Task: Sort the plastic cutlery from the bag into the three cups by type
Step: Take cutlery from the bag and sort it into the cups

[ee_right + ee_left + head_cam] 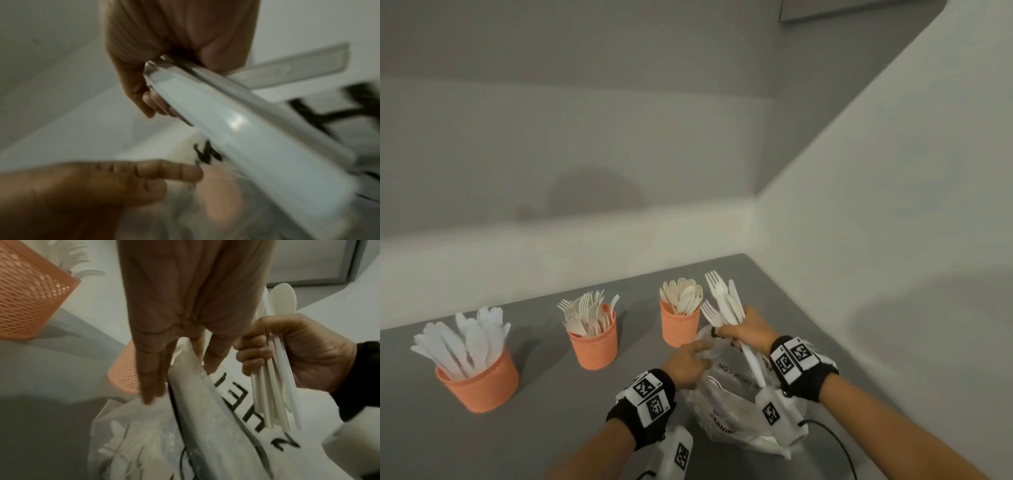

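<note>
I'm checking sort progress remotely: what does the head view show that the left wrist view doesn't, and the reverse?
Head only: all three orange cups, knives, forks, spoons, and fork tines in the right hand's bundle.
Left wrist only: more cutlery lying inside the bag.
Both: the left hand at the bag's mouth, the right hand gripping the bundle.
</note>
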### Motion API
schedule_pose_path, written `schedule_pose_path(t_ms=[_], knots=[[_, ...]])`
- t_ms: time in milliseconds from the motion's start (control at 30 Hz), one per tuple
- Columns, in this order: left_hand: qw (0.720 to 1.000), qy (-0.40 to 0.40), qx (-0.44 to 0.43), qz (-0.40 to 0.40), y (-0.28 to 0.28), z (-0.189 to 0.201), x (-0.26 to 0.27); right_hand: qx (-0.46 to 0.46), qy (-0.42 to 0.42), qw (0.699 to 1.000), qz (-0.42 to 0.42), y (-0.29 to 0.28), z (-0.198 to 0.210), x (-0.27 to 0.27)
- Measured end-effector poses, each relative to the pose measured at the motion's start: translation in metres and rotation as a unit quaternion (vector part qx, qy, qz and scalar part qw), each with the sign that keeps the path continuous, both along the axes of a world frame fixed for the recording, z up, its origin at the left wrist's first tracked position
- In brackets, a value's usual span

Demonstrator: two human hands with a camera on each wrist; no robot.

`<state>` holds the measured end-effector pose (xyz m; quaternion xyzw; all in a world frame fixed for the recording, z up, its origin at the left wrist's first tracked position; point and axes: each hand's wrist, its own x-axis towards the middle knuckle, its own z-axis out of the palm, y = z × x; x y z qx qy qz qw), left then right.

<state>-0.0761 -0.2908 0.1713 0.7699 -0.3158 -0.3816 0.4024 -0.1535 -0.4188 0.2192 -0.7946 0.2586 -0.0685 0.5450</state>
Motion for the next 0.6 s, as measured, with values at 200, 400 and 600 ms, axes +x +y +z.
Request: schedule_pose_path(t_ms=[200, 400, 600], knots=[[0.971, 0.091, -0.151, 0.159, 0.032, 0.017, 0.027, 0.147, -0.122, 0.981, -0.029, 0.013, 0.032, 0.041], [0.836, 0.428, -0.200, 0.278, 0.067, 0.017, 0.039, 0.239, -0.162, 0.956, -0.044, 0.061, 0.023, 0.093], [0.791, 0.465, -0.266, 0.295, 0.091, 0.028, 0.051, 0.246, -0.145, 0.958, -0.040, 0.111, 0.009, 0.126]])
